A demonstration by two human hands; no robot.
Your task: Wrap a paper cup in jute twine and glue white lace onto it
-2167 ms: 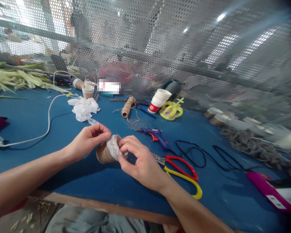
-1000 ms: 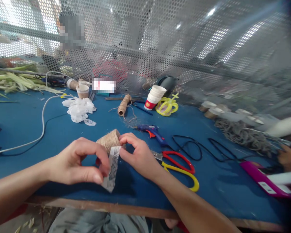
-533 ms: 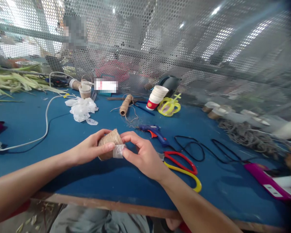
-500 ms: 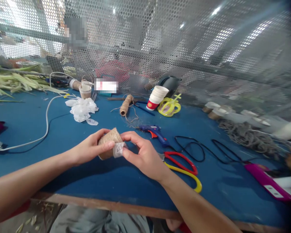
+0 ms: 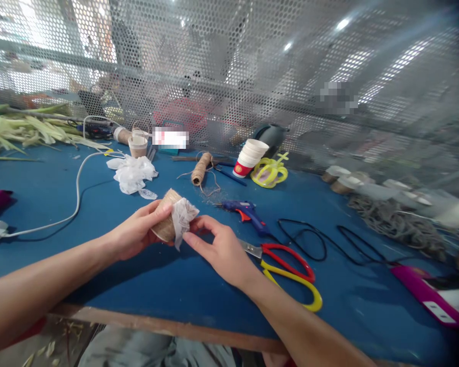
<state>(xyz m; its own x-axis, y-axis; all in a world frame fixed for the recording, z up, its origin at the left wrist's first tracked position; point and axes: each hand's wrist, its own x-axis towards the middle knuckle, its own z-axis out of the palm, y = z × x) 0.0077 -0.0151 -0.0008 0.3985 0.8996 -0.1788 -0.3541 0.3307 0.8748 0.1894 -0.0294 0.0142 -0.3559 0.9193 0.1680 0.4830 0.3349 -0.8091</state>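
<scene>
My left hand [image 5: 137,232] is wrapped round a twine-covered paper cup [image 5: 164,226], tilted on its side just above the table. A piece of white lace [image 5: 184,216] lies across the cup's right end, and one corner hangs down. My right hand [image 5: 224,250] has thumb and fingertips closed on the lace's right edge. Close to the right forearm lie scissors [image 5: 290,255] with one red and one yellow handle. A blue glue gun [image 5: 248,211] rests beyond the right hand.
On the blue table [image 5: 214,300] are a lace pile [image 5: 133,173], a twine roll [image 5: 201,169], stacked paper cups [image 5: 248,158] and a yellow crown-shaped piece [image 5: 268,174]. Grey cord [image 5: 393,219] and a purple power strip [image 5: 428,295] sit right. A perforated screen [image 5: 214,76] stands behind.
The lace, bunched between the right fingers before, is now spread over the cup's end. The cup has tilted and more of its base side shows. The right hand has shifted slightly left and down.
</scene>
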